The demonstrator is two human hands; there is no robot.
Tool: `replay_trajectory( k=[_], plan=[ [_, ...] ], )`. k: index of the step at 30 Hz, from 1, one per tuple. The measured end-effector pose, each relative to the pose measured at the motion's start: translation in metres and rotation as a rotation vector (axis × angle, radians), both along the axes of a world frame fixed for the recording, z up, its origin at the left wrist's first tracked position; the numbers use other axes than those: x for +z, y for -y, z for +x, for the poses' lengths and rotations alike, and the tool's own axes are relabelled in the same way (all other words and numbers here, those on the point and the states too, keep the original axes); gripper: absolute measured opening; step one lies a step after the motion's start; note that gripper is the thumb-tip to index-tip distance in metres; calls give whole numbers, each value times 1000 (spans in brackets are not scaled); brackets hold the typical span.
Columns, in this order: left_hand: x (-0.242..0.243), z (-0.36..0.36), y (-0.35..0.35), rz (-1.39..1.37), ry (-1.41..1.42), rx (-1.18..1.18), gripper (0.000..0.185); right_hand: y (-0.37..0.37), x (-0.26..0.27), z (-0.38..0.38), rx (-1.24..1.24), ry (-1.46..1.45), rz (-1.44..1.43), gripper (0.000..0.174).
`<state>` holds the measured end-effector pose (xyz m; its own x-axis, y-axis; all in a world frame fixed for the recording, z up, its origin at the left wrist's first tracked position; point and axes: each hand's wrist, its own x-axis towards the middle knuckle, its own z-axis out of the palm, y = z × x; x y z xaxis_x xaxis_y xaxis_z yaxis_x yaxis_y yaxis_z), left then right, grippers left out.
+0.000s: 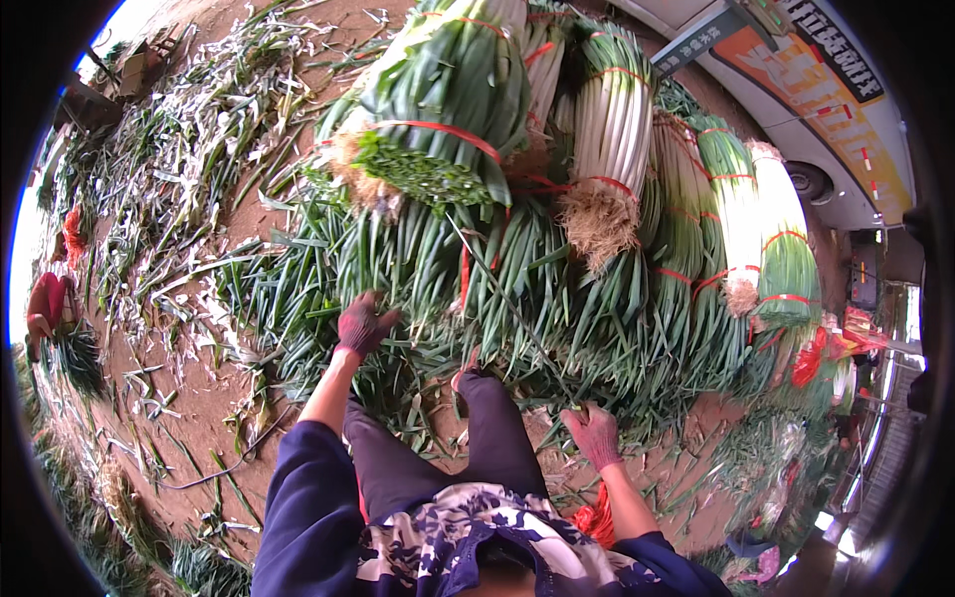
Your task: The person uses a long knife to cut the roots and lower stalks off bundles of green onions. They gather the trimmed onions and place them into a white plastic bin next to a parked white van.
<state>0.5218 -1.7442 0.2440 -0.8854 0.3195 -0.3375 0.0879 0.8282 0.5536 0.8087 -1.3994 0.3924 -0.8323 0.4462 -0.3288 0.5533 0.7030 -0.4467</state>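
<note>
My right hand (595,434), in a dark red knitted glove, grips the handle end of a long, thin-bladed knife (515,312). Its blade slants up and away over the green leaves, with the tip just below a large bundle of green onions (448,89). That bundle is tied with red tape, and its leaf ends (433,175) are cut flat. Gloved the same way, my left hand (365,324) is beside the hanging leaves (418,254), thumb apart from the fingers, with nothing visible in it. Another tied bundle (612,127) lies with its roots towards me.
More tied bundles (783,239) line the pile to the right. A vehicle (813,97) with printed panels stands behind. Leaf trimmings (186,149) litter the dirt floor at left, where a person in red (51,302) is near some onions. Red tape (595,519) hangs by my right side.
</note>
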Motion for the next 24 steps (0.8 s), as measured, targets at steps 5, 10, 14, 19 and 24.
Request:
replay_trajectory(
  k=[5, 10, 14, 19, 24],
  plan=[
    [-19, -57, -154, 0, -97, 51, 73, -54, -26, 23, -107, 217, -27, 36],
    [-109, -108, -225, 48, -367, 477, 77, -60, -77, 64, -177, 244, -117, 39],
    [-155, -148, -208, -249, -298, 646, 50, -64, -81, 40, -63, 310, -187, 36],
    [-105, -134, -183, -192, 58, 585, 29, -123, -66, -10, 164, 205, -285, 31],
    [-103, -121, -128, -100, -158, 283, 25, -169, -82, -114, 436, 128, -256, 28]
  ],
)
